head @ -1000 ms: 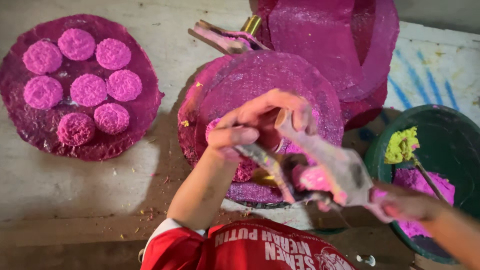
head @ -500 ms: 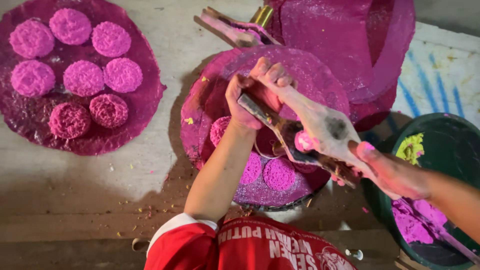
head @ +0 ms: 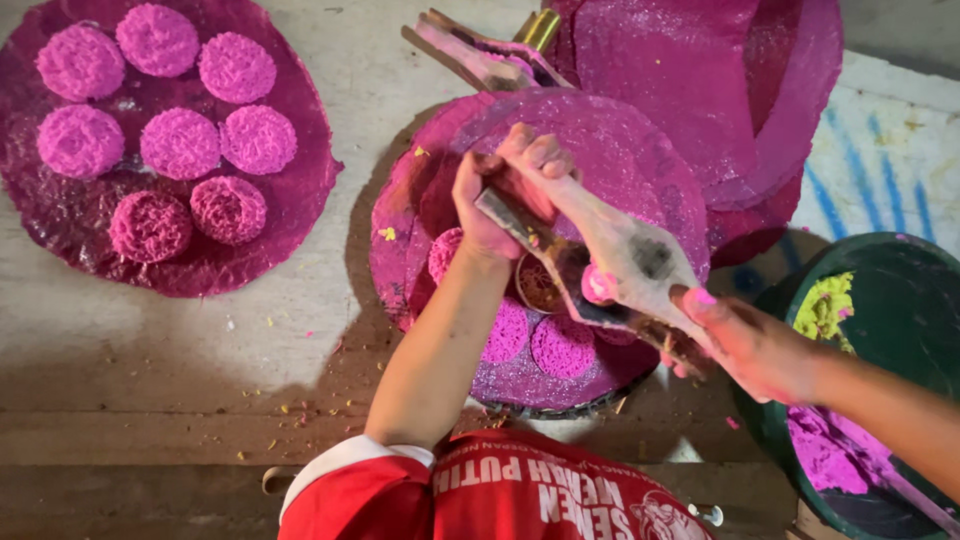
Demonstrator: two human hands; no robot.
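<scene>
Wooden tabletop: left hand [head: 505, 195] and right hand [head: 745, 340] each grip an end of a wooden press [head: 610, 262] above a pink-stained round tray [head: 640, 150] of pink noodle discs [head: 560, 345].

no packages, signs or screens in view; only printed item is the lettering on the person's red shirt [head: 520, 495] at bottom centre: white block characters on red, reading upside down from this view, with a small white round emblem at its right end, next to a white sleeve cuff on the left
</scene>
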